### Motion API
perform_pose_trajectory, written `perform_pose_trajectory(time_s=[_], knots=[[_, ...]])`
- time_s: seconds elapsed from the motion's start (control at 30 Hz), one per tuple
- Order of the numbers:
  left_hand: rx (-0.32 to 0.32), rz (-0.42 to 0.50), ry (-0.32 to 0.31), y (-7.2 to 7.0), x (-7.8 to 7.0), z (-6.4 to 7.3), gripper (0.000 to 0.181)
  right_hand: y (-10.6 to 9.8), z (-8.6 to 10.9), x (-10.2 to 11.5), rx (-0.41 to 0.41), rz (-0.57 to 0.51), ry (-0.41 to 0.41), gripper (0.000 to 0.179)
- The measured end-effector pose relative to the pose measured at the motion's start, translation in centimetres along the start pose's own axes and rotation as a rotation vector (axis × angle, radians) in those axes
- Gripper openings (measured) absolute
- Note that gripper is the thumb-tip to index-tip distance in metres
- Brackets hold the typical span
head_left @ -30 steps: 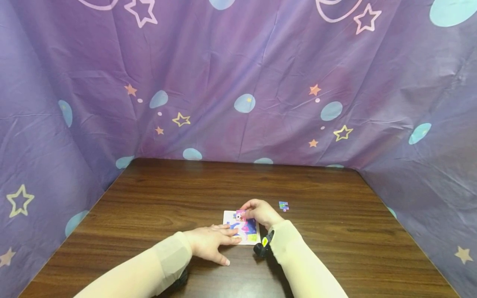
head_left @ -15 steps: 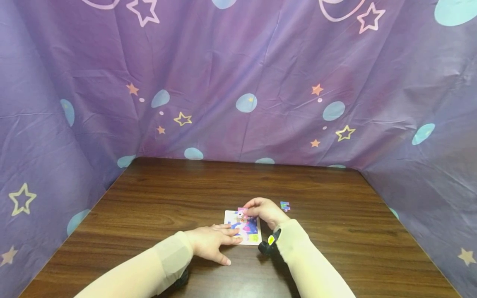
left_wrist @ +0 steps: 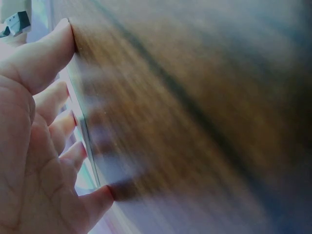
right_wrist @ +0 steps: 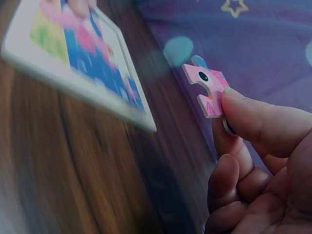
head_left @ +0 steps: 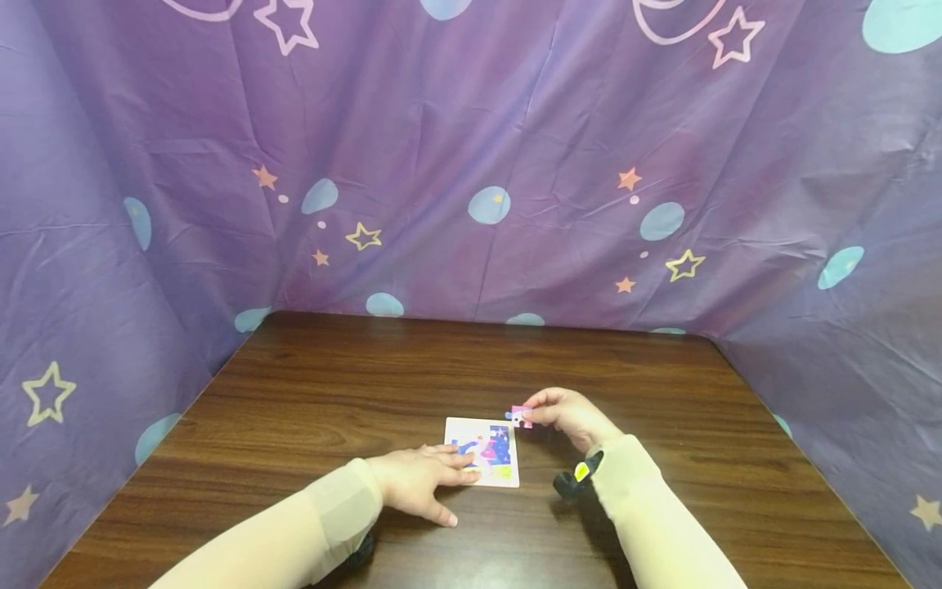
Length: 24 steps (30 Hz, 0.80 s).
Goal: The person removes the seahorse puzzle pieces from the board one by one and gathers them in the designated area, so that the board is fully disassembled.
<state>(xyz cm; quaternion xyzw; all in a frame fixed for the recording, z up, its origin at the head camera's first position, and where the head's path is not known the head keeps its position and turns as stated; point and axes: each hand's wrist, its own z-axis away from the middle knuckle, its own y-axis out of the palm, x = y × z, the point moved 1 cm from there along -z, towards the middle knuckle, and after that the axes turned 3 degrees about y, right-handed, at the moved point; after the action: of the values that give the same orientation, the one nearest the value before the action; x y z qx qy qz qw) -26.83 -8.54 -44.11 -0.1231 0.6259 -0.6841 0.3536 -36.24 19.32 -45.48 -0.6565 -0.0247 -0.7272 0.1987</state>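
A small jigsaw board [head_left: 478, 422] with a white border and a blue, pink and yellow picture lies on the table. My left hand [head_left: 419, 483] rests on its left side with fingers spread, thumb on the wood; the left wrist view shows these fingers [left_wrist: 58, 124] along the board's edge. Between thumb and fingertips my right hand [head_left: 577, 417] pinches a pink puzzle piece [head_left: 521, 415] just off the board's upper right corner. In the right wrist view that piece [right_wrist: 210, 85] shows a black eye and a blue tab, raised above the wood.
The brown wooden table [head_left: 353, 368] stretches behind and to both sides of the board. A purple curtain [head_left: 427, 147] with stars and planets hangs along its back and sides. A dark wrist camera [head_left: 570, 483] sits under the right wrist.
My right hand has carried the pink puzzle piece from over the board's upper part to the right. It now overlaps the spot where another small piece lay. The left hand stays put.
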Motion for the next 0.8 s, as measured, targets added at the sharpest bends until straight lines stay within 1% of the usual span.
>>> perform_pose_trajectory(time_s=[0.3, 0.43, 0.67, 0.8], knots=[[-0.009, 0.0, 0.004, 0.1, 0.0, 0.0, 0.069, -5.1, 0.9, -1.1, -0.047, 0.07, 0.047, 0.008], [-0.007, -0.004, 0.001, 0.0, -0.1, 0.1, 0.07, -7.1, 1.3, -1.4, -0.069, 0.119, 0.067, 0.011], [0.0, 0.006, -0.015, -0.1, -0.3, 0.1, 0.07, -9.5, 1.7, -1.9, -0.085, 0.148, 0.091, 0.009], [0.002, 0.001, -0.02, -0.2, -0.4, 0.2, 0.07, -10.5, 1.8, -2.4, -0.119, 0.216, 0.09, 0.014]])
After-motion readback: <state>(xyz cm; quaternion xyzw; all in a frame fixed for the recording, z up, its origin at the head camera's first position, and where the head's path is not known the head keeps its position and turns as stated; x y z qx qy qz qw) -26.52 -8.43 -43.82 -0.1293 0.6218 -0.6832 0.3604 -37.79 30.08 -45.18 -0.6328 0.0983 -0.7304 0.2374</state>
